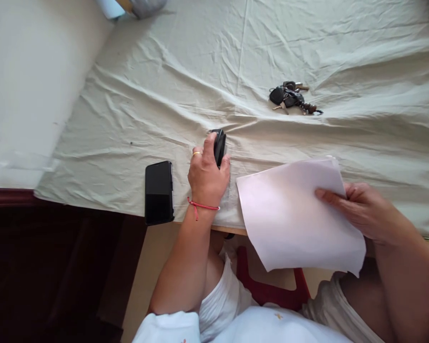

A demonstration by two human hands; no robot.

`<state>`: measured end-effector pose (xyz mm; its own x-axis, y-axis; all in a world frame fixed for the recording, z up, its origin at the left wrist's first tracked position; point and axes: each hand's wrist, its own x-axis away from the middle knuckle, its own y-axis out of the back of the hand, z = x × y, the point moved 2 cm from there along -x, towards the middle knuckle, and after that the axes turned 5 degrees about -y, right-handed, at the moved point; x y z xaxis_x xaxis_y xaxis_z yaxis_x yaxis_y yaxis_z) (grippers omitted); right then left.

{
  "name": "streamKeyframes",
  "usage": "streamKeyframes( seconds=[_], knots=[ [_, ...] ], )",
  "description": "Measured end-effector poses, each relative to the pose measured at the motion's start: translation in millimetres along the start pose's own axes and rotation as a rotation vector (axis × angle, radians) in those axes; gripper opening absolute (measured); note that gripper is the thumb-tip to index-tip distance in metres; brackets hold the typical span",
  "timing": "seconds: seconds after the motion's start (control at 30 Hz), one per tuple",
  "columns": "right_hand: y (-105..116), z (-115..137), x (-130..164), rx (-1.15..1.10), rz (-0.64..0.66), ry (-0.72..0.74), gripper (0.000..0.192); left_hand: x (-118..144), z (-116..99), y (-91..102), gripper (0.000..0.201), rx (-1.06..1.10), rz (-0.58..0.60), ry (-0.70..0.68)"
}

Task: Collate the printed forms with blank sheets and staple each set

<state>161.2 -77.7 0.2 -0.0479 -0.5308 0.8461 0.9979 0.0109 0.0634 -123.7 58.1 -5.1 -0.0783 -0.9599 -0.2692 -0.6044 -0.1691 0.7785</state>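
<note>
Fingers (pixel 214 143) on stapler (pixel 219 145); paper (pixel 293 214) overhangs table edge (pixel 232 230).

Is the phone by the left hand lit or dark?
Dark: the phone lies flat on the cloth beside the left hand, its screen black.

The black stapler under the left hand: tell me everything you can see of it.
The black stapler is small, glossy, plastic-looking. It lies on the wrinkled pale cloth near the table's front edge, lengthwise away from the person. The left hand covers its near end, fingers wrapped around it; only the far end shows. Whether it is open cannot be told.
</note>
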Motion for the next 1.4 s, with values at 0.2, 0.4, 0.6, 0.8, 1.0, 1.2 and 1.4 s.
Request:
streamKeyframes(
  seconds=[0.2,0.4,0.6,0.8,1.0,1.2,1.4],
  knots=[
    [-1.9,4.3,8.2,-0.024,0.071,-0.04,0.039,2.6,-10.3,3.0,0.043,0.131,0.082,0.02],
    [-2.5,1.9,7.9,0.042,0.085,-0.034,0.046,8.5,-22.5,-0.7,0.035,0.248,0.142,0.045],
    [-1.3,-0.1,2.4,0.101,0.11,0.029,0.044,11.1,-30.0,-3.2,0.027,0.28,0.178,0.029],
    [4.4,-2.8,-2.8,0.046,0.117,0.068,0.042,10.1,-30.2,-6.2,0.027,0.398,0.327,-0.039],
    [12.3,-0.3,0.0,-0.005,0.048,0.036,0.048,7.6,-19.3,1.6,0.043,0.474,0.467,-0.078],
    [23.3,-1.1,1.0,-0.005,-0.008,0.022,0.049,2.8,-5.6,9.7,0.06,0.592,0.638,-0.046],
    [26.3,-0.9,3.1,0.0,-0.026,-0.002,0.057,2.8,-9.0,3.5,0.049,0.61,0.541,-0.006]
  ],
)
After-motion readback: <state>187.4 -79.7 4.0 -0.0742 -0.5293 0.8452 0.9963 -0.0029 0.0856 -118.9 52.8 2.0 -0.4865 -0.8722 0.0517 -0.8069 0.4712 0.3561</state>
